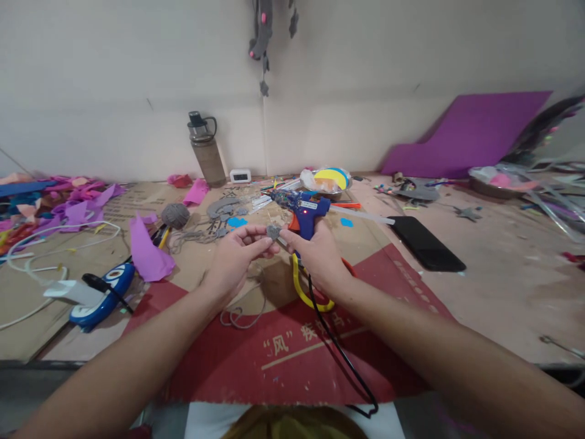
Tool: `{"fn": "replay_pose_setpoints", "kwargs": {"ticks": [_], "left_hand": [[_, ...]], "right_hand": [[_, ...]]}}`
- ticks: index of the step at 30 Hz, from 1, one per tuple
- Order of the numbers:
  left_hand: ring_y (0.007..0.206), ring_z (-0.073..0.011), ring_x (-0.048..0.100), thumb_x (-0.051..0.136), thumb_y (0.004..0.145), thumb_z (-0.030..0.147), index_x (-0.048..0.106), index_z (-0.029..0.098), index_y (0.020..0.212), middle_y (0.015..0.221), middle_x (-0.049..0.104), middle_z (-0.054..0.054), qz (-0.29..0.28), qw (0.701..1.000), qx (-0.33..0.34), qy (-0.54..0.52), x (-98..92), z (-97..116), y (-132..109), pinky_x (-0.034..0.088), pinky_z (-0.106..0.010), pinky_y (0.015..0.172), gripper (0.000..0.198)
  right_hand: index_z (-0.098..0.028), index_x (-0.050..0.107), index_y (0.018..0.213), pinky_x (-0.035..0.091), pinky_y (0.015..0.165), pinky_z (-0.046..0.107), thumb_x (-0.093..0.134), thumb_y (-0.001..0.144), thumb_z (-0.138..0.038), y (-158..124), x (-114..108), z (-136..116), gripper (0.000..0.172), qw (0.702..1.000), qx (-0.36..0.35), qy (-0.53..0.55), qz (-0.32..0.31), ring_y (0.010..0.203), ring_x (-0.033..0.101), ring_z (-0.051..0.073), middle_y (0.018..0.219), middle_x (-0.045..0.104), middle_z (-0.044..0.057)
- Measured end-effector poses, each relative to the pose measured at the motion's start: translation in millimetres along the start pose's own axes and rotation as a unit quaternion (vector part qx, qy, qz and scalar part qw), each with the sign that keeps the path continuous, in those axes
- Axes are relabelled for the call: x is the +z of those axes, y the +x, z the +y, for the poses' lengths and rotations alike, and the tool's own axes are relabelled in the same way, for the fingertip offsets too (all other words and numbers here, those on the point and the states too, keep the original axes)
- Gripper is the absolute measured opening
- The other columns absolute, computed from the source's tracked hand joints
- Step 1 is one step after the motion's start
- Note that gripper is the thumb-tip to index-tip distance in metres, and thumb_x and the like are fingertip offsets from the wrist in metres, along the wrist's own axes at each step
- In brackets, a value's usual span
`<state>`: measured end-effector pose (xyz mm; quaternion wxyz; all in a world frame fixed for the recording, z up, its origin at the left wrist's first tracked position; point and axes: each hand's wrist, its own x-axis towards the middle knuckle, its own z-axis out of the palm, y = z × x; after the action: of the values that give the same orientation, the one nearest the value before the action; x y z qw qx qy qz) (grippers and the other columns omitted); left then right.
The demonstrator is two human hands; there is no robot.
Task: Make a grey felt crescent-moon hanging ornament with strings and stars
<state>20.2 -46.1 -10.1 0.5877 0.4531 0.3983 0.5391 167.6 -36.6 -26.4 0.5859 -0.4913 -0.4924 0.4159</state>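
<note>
Both hands meet over the middle of the cardboard-covered table (pixel 484 286). My left hand (pixel 237 255) and my right hand (pixel 317 256) each pinch a side of a small grey felt piece (pixel 273 231). A grey string (pixel 242 314) hangs from the piece down onto the red cardboard. Right behind my right hand stands a blue hot glue gun (pixel 305 213) with a lit red lamp; its black cord (pixel 340 353) runs toward me. Yellow-handled scissors (pixel 304 291) lie under my right wrist.
A black phone (pixel 426 244) lies to the right. A ball of grey yarn (pixel 175 214), grey felt shapes, purple felt scraps (pixel 148 251), a water bottle (pixel 206 149) and a small white clock (pixel 240 175) are at left and back. A purple sheet (pixel 470 131) leans on the wall.
</note>
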Motion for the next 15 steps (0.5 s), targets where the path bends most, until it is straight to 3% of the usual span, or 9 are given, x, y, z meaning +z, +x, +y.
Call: {"fn": "replay_pose_setpoints", "kwargs": {"ticks": [5,10,15], "left_hand": [[0.059,-0.0145,0.066,0.073,0.071,0.031,0.063,0.012,0.088,0.069,0.068,-0.003,-0.012,0.997,0.004,0.074,-7.5,7,4,0.05,-0.024,0.057,0.027],[0.053,-0.0139,0.064,0.074,0.07,0.035,0.065,0.013,0.086,0.064,0.067,-0.003,-0.028,0.99,-0.016,0.137,-13.4,12,9,0.048,-0.023,0.051,0.029],[0.052,-0.009,0.055,0.078,0.063,0.032,0.068,0.013,0.073,0.061,0.062,-0.001,0.038,0.989,0.004,0.143,-21.5,8,14,0.043,-0.021,0.048,0.024]], "right_hand": [[-0.017,0.054,0.093,0.045,0.06,0.03,0.071,0.066,-0.039,1,1,0,0.039,0.999,0.013,-0.029,-0.015,0.062,0.055,0.014,0.073,0.061,0.0],[-0.017,0.055,0.09,0.045,0.063,0.03,0.069,0.069,-0.037,1,3,-3,0.032,0.997,-0.019,-0.055,-0.047,0.068,0.057,0.016,0.075,0.062,0.001],[-0.02,0.054,0.096,0.045,0.058,0.029,0.056,0.082,-0.042,-2,0,-4,0.026,0.996,-0.047,-0.03,-0.072,0.06,0.053,0.014,0.083,0.063,0.002]]}}
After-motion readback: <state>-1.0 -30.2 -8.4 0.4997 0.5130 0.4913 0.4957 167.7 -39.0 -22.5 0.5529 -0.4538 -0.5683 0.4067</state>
